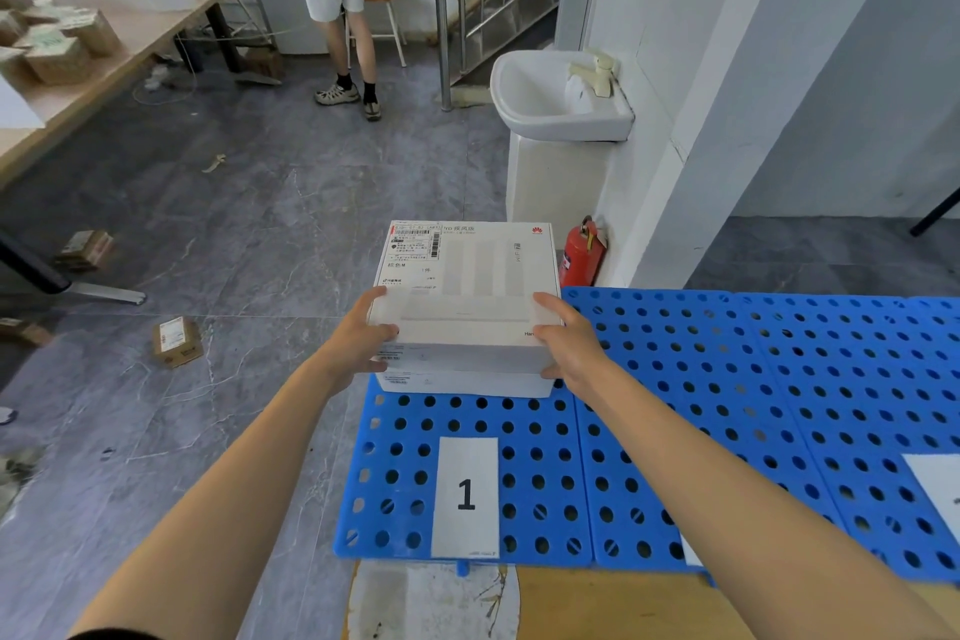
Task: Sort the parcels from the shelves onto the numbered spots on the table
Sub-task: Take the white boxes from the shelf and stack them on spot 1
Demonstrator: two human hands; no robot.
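Observation:
A white box parcel point(470, 286) with a shipping label on its top left lies on another white box point(467, 382) at the far end of the blue perforated panel point(524, 462). My left hand point(363, 338) grips the top parcel's left side, thumb on top. My right hand point(563, 340) grips its right side the same way. A white paper label marked 1 point(466, 496) lies on the panel in front of the boxes. Part of a second paper label point(937, 488) shows at the right edge.
More blue panels point(779, 379) extend to the right over a wooden table point(613, 603). Small brown parcels point(176, 343) lie on the grey floor. A person stands at the back by a chair. A white sink point(550, 93), a red extinguisher point(584, 254) and a bench with boxes point(57, 52) surround the area.

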